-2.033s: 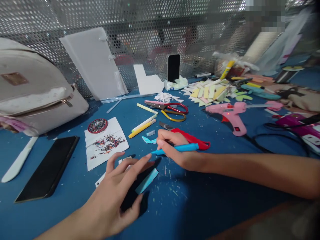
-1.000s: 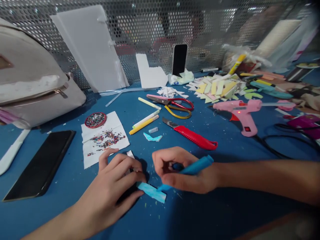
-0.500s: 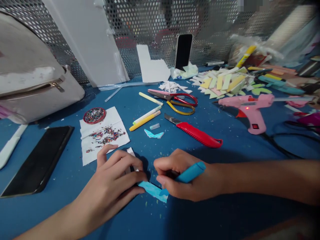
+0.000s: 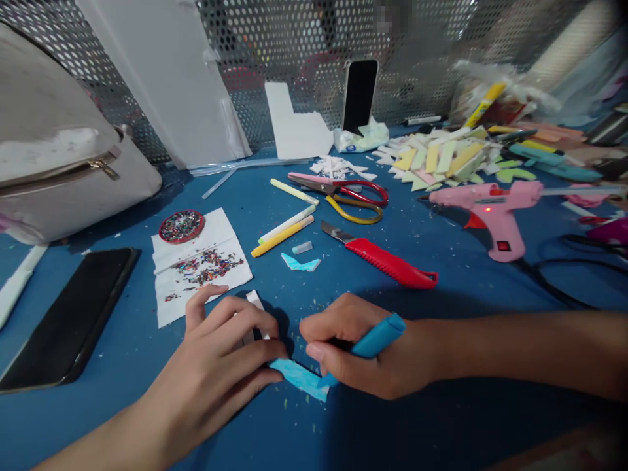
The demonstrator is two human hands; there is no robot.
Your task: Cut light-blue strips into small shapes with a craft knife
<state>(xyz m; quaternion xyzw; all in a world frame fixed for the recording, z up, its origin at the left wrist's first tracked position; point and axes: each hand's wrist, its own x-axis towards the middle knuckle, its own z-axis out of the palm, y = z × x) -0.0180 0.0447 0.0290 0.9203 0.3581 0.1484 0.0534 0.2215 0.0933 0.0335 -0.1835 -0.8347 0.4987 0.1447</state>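
Between the fingers of my right hand [image 4: 363, 347] is a blue marker pen [image 4: 379, 336], its tip touching the right end of a small strip. That strip is a light-blue coloured piece of paper or card [image 4: 301, 377] lying on the table. My left hand [image 4: 220, 360] pinches the strip's left end with thumb and fingers. A white piece [image 4: 255, 301] shows partly under the left hand; the rest of it is hidden. Just beyond the hands lie a small blue-coloured cutout [image 4: 300, 263] and a clear pen cap or tube [image 4: 302, 248].
A red-handled box cutter [image 4: 387, 263] and scissors [image 4: 343, 191] lie ahead. Yellow markers [image 4: 282, 237] are beside them. A pink glue gun [image 4: 490, 209] glows on the right. White paper holds colourful bits [image 4: 210, 267]. A dark phone [image 4: 69, 314] lies left, near a backpack [image 4: 63, 150].
The marker tip has shifted slightly along the strip's right end, which looks more fully blue. The whole view has moved a little; the left hand keeps its hold.
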